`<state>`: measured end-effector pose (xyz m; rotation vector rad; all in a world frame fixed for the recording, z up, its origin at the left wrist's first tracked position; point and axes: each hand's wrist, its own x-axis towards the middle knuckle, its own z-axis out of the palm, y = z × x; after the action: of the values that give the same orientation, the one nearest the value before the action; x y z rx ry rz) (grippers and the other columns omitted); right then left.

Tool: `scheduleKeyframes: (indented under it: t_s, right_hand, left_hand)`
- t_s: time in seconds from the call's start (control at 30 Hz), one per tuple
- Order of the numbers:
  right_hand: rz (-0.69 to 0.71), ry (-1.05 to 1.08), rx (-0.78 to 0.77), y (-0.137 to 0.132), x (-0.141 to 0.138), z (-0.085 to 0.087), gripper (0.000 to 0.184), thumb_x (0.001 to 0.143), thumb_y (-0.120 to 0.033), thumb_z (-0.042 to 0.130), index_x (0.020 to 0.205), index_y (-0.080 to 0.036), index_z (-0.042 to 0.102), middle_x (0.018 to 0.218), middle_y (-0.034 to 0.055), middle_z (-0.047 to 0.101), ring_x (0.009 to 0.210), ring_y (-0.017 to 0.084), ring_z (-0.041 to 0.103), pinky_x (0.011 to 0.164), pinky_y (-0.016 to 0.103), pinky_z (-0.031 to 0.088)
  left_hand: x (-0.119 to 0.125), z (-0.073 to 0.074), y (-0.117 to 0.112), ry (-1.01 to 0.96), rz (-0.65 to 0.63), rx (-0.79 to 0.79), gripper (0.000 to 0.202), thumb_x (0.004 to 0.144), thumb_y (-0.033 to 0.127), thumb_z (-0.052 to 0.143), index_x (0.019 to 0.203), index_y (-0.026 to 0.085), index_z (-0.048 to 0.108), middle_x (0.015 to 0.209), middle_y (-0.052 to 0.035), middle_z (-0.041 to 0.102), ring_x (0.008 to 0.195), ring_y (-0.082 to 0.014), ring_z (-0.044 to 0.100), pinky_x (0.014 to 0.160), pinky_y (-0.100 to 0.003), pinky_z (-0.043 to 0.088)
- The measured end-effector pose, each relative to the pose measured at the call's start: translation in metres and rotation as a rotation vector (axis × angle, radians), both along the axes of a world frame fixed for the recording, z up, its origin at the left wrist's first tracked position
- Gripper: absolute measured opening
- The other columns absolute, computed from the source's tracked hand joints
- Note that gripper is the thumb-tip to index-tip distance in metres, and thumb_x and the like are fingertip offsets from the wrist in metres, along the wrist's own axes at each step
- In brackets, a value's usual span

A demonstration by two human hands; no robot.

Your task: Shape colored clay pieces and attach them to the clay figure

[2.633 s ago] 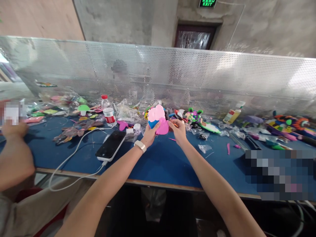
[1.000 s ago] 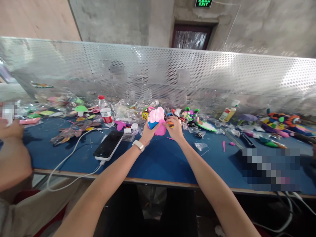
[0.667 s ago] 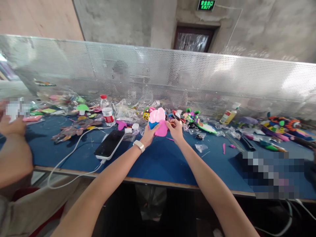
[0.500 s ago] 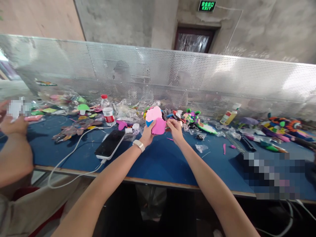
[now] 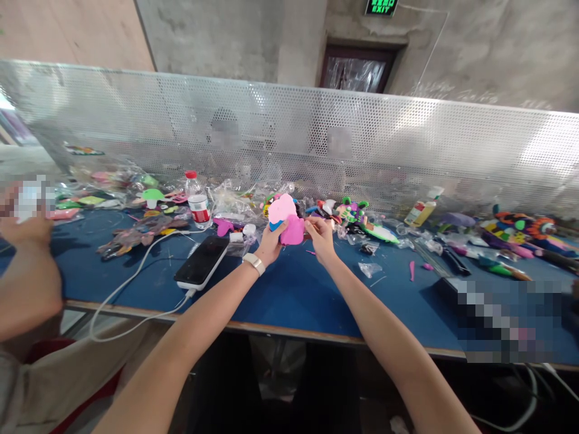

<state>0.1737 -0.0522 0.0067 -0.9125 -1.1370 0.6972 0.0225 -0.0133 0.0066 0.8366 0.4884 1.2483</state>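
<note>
Gripping pink piece (image 5: 293, 231): left hand (image 5: 271, 245) | piece just left of right hand (image 5: 321, 239) | right fingers curled, closure and contact unclear

light: medium, glare on perforated screen (image 5: 289, 135) at right | below table (image 5: 284, 301): very dark | exit sign (image 5: 381, 6): blurred | edges: stretched

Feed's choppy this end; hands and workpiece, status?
Left hand holds pink-and-blue craft piece. Right hand at its edge, contact unclear. Smartphone off to the left, not blocking.
</note>
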Motion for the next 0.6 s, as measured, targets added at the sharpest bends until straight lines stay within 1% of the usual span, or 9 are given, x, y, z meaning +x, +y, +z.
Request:
scheduleKeyframes:
  t_s: [0.07, 0.13, 0.2, 0.23, 0.3, 0.43, 0.53, 0.6]
  right_hand:
    - [0.020, -0.047, -0.005, -0.002, -0.002, 0.001, 0.049, 0.078, -0.061, 0.079, 0.109, -0.024, 0.067, 0.098, 0.0032, 0.066, 0.076, 0.017, 0.064, 0.055, 0.027, 0.055]
    - [0.025, -0.114, 0.002, -0.004, -0.004, 0.002, 0.058, 0.074, -0.058, 0.084, 0.118, -0.024, 0.066, 0.104, 0.0041, 0.067, 0.077, 0.017, 0.065, 0.053, 0.028, 0.056]
    - [0.034, -0.178, 0.009, -0.006, -0.007, 0.001, 0.065, 0.072, -0.055, 0.087, 0.124, -0.025, 0.062, 0.098, 0.0026, 0.068, 0.074, 0.017, 0.065, 0.055, 0.028, 0.057]
    - [0.041, -0.204, 0.012, -0.008, -0.008, 0.001, 0.065, 0.073, -0.054, 0.087, 0.125, -0.025, 0.061, 0.093, 0.0013, 0.069, 0.072, 0.017, 0.066, 0.055, 0.029, 0.057]
    - [0.051, -0.238, 0.015, -0.010, -0.010, 0.001, 0.058, 0.075, -0.054, 0.085, 0.120, -0.024, 0.064, 0.087, 0.0007, 0.071, 0.069, 0.017, 0.067, 0.057, 0.030, 0.059]
    - [0.040, -0.233, 0.015, -0.013, -0.012, 0.001, 0.042, 0.082, -0.054, 0.078, 0.108, -0.022, 0.073, 0.090, 0.0044, 0.076, 0.069, 0.019, 0.070, 0.058, 0.032, 0.059]
    - [0.031, -0.231, 0.018, -0.013, -0.013, 0.001, 0.036, 0.084, -0.052, 0.077, 0.106, -0.023, 0.077, 0.087, 0.0047, 0.076, 0.066, 0.019, 0.069, 0.057, 0.033, 0.058]
    - [0.037, -0.227, 0.017, -0.012, -0.013, -0.001, 0.035, 0.084, -0.052, 0.077, 0.103, -0.023, 0.078, 0.083, 0.0042, 0.076, 0.063, 0.019, 0.068, 0.055, 0.032, 0.056]
  left_hand:
    - [0.000, 0.000, 0.003, -0.031, 0.057, 0.006, 0.052, 0.070, 0.037, 0.095, 0.113, 0.018, 0.072, 0.112, -0.0086, 0.079, 0.101, -0.0226, 0.076, 0.088, -0.035, 0.063]
    - [-0.001, 0.001, 0.006, -0.050, 0.120, 0.006, 0.053, 0.073, 0.039, 0.093, 0.117, 0.020, 0.071, 0.117, -0.0079, 0.078, 0.102, -0.0208, 0.075, 0.088, -0.033, 0.062]
    - [-0.003, 0.002, 0.010, -0.042, 0.158, -0.006, 0.053, 0.075, 0.041, 0.091, 0.120, 0.019, 0.070, 0.117, -0.0085, 0.078, 0.103, -0.0215, 0.075, 0.088, -0.033, 0.062]
    - [-0.004, 0.002, 0.011, -0.031, 0.162, -0.017, 0.053, 0.076, 0.043, 0.090, 0.120, 0.019, 0.070, 0.115, -0.0089, 0.079, 0.104, -0.0225, 0.076, 0.088, -0.034, 0.063]
    - [-0.005, 0.002, 0.012, -0.016, 0.151, -0.034, 0.053, 0.076, 0.044, 0.089, 0.119, 0.019, 0.071, 0.110, -0.0093, 0.080, 0.104, -0.0246, 0.076, 0.089, -0.036, 0.063]
    - [-0.005, 0.001, 0.010, -0.029, 0.125, -0.023, 0.055, 0.075, 0.044, 0.090, 0.120, 0.019, 0.071, 0.111, -0.0089, 0.080, 0.104, -0.0255, 0.076, 0.090, -0.039, 0.064]
    - [-0.004, -0.002, 0.009, -0.032, 0.137, -0.004, 0.060, 0.073, 0.044, 0.092, 0.123, 0.021, 0.069, 0.116, -0.0090, 0.078, 0.104, -0.0246, 0.075, 0.090, -0.039, 0.064]
    - [-0.003, -0.003, 0.007, -0.033, 0.126, -0.001, 0.059, 0.073, 0.045, 0.091, 0.122, 0.020, 0.069, 0.118, -0.0100, 0.077, 0.103, -0.0248, 0.075, 0.091, -0.041, 0.064]
